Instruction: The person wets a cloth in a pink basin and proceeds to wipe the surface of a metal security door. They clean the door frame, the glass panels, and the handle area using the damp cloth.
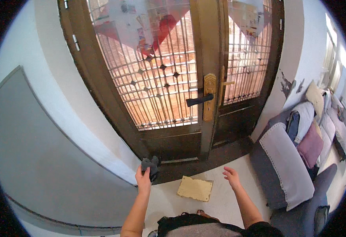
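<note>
Gripping a dark cloth (151, 166), left hand (143, 176) raised.

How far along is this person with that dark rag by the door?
Done: nothing visibly finished; I cannot tell whether any part of the door has been wiped. In hand: the left hand grips a dark rag held near the door's bottom panel; the right hand hovers open and empty above the floor. Left: the glass, grille and handle are untouched right now.

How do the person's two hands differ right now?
The left hand is closed around a dark grey cloth; the right hand is open and holds nothing. The left is near the door's bottom corner; the right hangs over the floor beside the tan mat. Both are bare and reach forward.
</note>
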A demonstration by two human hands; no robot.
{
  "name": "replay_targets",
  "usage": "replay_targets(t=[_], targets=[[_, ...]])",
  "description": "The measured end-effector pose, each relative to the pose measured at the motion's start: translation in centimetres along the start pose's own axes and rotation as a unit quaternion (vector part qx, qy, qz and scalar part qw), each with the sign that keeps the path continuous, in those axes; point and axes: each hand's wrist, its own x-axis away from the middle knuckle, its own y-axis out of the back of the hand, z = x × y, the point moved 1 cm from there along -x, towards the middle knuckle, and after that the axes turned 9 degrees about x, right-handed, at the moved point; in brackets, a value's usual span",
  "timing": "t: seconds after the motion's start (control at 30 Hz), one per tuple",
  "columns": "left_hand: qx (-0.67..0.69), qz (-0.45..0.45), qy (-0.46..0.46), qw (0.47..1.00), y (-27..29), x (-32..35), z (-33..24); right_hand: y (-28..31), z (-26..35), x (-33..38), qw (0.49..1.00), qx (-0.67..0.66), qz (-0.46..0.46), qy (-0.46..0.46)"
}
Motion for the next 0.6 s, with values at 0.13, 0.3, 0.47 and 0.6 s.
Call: replay_targets(t=[0.13,0.3,0.47,0.6], targets=[[0.004,-0.013,-0.026,1.000,-1.4,0.8,1.9,2.2,0.7,-2.1,1.000,-0.018,0.001,0.000],[-0.017,-0.039,-0.031,0.999,-1.7,2.1,0.8,2.1,2.0,-2.9,0.998,-0.023,0.050,-0.022],[-0.014,-0.074,-0.047,0.996,-1.7,2.3,0.6,2.2,1.9,-3.8,0.997,-0.039,0.067,-0.002],[0.005,-0.070,-0.032,0.997,-2.2,2.6,0.1,2.5,1.7,-4.1,0.995,-0.052,0.085,-0.003]])
